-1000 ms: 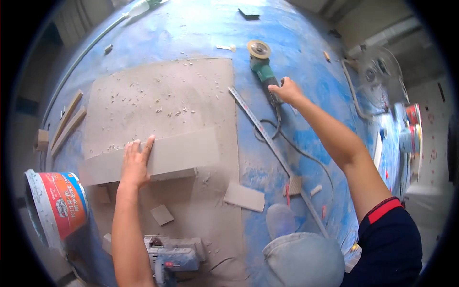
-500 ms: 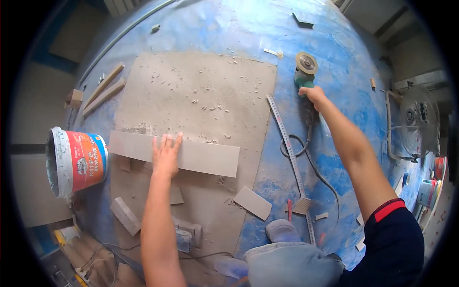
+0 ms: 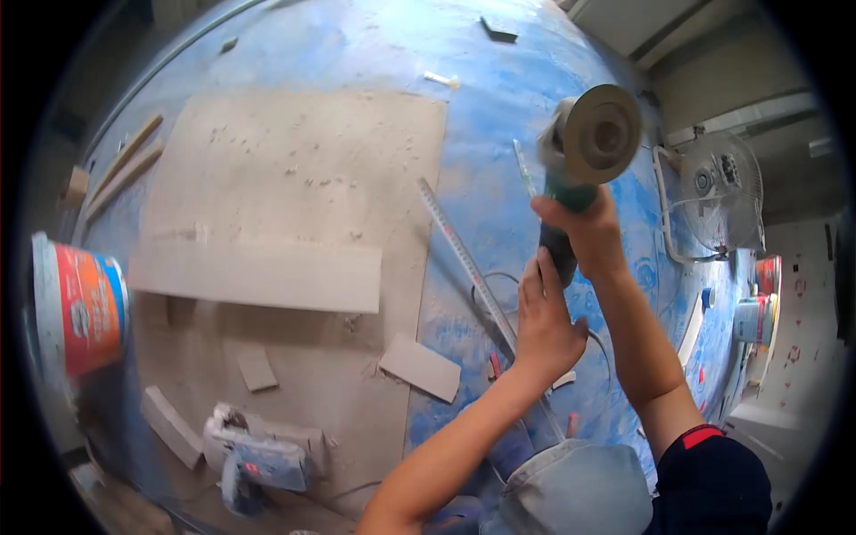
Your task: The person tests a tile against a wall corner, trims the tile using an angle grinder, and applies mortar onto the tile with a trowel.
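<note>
My right hand is closed round the green neck of an angle grinder, whose round cutting disc is raised toward me. Against the tool's dark rear body rest the stretched fingers of my left hand, its thumb standing apart. To the left, a long pale tile strip lies across a large dusty beige board. Below my left hand, a steel ruler slants over the blue floor, partly hidden by my forearm.
Tile offcuts lie by the board's near right edge. A dusty blue-and-white power tool sits at lower left, near a bucket. Wooden strips lie far left; a fan stands at right. The grinder's cord loops below it.
My left hand has left the tile strip and moved right to the grinder. My right hand has lifted the grinder closer, disc upward. The view has shifted right.
</note>
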`<state>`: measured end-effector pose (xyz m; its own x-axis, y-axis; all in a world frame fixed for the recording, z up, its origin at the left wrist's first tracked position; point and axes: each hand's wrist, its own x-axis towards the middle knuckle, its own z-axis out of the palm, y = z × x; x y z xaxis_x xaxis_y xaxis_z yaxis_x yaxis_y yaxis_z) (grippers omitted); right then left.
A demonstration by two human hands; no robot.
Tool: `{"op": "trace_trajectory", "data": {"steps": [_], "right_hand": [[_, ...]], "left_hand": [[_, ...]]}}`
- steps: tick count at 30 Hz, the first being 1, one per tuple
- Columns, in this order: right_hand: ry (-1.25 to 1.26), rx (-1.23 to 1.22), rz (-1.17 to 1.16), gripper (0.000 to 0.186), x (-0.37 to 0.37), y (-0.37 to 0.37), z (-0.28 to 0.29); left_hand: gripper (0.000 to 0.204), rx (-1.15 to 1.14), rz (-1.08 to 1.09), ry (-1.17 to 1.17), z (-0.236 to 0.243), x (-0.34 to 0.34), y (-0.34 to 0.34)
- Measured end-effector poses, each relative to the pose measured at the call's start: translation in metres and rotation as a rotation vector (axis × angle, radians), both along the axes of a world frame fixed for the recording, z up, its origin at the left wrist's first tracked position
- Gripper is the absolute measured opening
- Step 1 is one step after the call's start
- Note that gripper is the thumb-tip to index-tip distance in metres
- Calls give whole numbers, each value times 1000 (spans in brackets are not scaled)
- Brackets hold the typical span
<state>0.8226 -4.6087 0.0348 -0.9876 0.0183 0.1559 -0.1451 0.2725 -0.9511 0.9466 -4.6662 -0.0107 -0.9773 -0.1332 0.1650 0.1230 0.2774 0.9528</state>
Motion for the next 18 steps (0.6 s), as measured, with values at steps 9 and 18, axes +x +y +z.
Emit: {"op": "trace_trajectory", "data": {"steps": [9, 18], "right_hand": [[-497, -334, 427, 51, 117, -47, 63], [-437, -247, 273, 41, 106, -13, 50]], "left_hand": [[71, 562, -190, -236, 20, 80, -92], [75, 232, -209, -136, 2, 101, -80]]}}
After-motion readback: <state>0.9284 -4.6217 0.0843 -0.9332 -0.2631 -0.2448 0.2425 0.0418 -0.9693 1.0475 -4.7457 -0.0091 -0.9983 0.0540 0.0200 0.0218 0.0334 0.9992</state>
